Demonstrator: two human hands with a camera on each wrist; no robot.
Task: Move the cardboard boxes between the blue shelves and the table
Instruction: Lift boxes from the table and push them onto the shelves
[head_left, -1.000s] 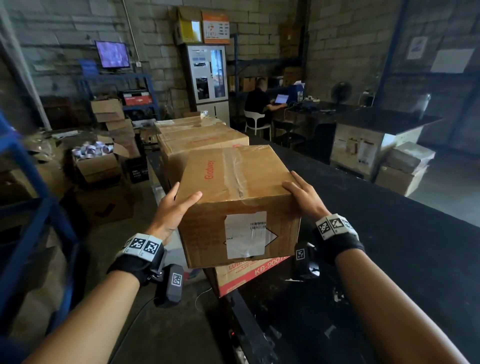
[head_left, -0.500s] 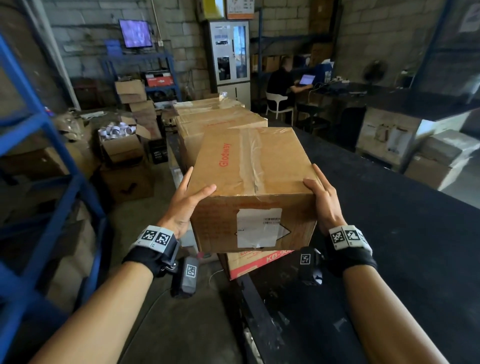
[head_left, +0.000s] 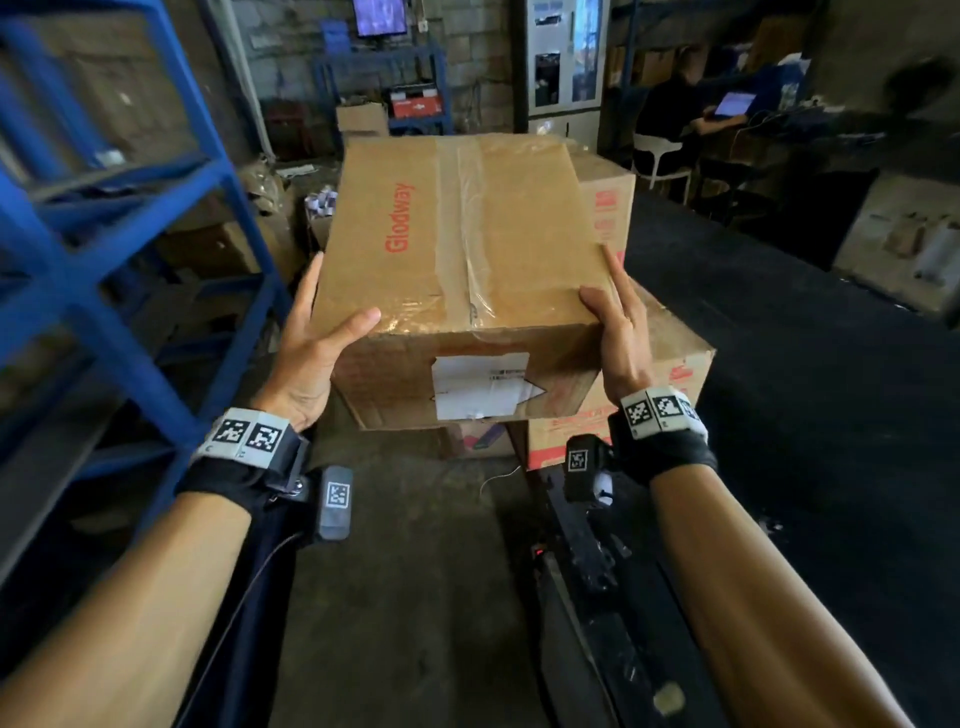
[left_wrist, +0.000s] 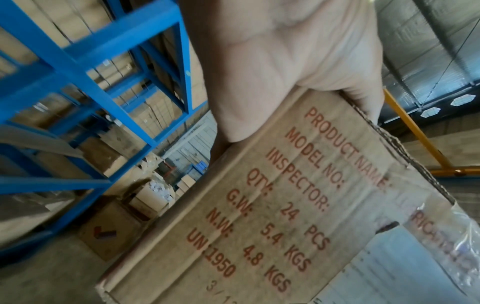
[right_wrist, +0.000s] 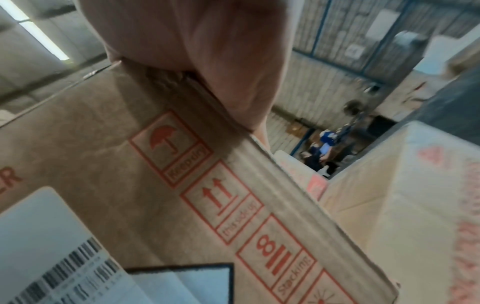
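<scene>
I carry a taped brown cardboard box (head_left: 467, 234) printed "Glodway" between both hands, above the gap between table and shelves. My left hand (head_left: 311, 332) presses its left side with straight fingers, thumb lying on the top. My right hand (head_left: 621, 332) does the same on the right side. In the left wrist view the palm (left_wrist: 285, 72) lies against the box's printed side (left_wrist: 285, 205). The right wrist view shows the right hand (right_wrist: 207, 51) at the box's top corner (right_wrist: 130, 164). The blue shelves (head_left: 104, 234) stand close on the left, the black table (head_left: 779, 389) on the right.
Under and behind the carried box, red-printed cardboard boxes (head_left: 675, 374) sit at the table's left edge, also seen as a pale box (right_wrist: 402, 195). More cartons fill the blue shelves (left_wrist: 91, 61) and the floor behind. A person sits at a desk (head_left: 675, 109) far back.
The box has risen and swung left off the table's stack toward the blue shelves. Both hands keep the same hold on its sides. The shelf frame now looms nearer on the left.
</scene>
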